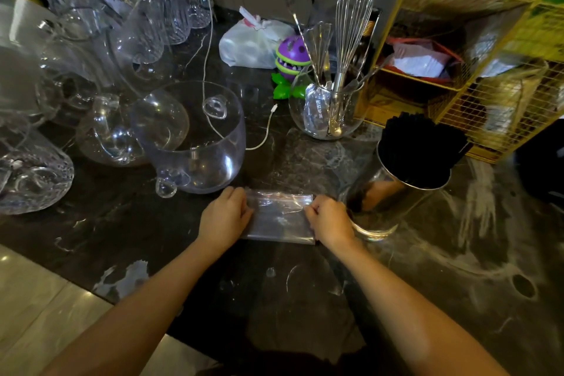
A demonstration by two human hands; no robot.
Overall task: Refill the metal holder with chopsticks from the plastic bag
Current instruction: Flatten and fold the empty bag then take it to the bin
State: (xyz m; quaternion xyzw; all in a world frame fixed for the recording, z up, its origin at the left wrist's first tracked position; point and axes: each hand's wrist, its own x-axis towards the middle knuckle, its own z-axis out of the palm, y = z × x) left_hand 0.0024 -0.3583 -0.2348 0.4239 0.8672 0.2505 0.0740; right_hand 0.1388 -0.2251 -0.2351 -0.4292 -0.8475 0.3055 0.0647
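A clear plastic zip bag [279, 218] lies flat on the dark marble counter [152, 232]; it looks empty. My left hand [224, 217] presses on its left edge with curled fingers. My right hand [329, 220] pinches its right edge near the zip strip. Just right of my right hand stands the shiny metal holder [384, 195], packed with black chopsticks [421, 143] that stick out of its top.
Several clear glass jugs and bowls crowd the left side, the nearest a big bowl [195, 137] just behind the bag. A glass jar with a whisk [332, 101], a purple toy [291, 58] and a white bag [253, 43] stand behind. A gold wire rack [488, 70] fills the right.
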